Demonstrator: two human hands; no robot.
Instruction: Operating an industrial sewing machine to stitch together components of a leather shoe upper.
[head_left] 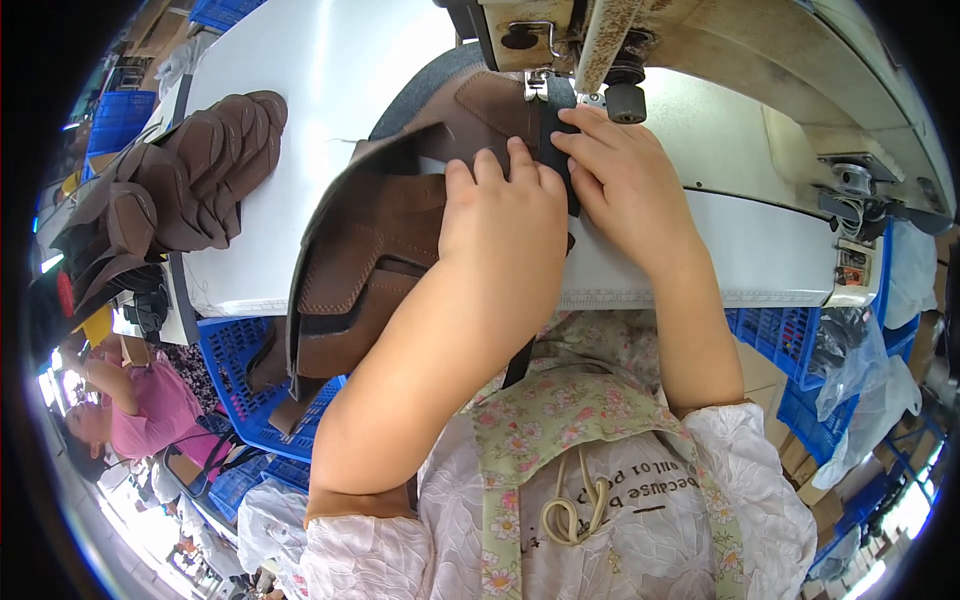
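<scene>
A brown leather piece with stitched seams and a dark grey lining lies curved and partly folded on the white sewing table. A dark strip runs along its right side, under the presser foot of a sewing machine. My left hand rests on the brown leather with its fingers stretched forward and slightly apart. At the strip's right edge, just in front of the presser foot, my right hand touches with extended fingertips. The underside of both palms is hidden.
A stack of brown leather pieces lies at the left of the white table. Blue baskets stand below the left table edge, with another blue basket below right. A person in pink sits at far left.
</scene>
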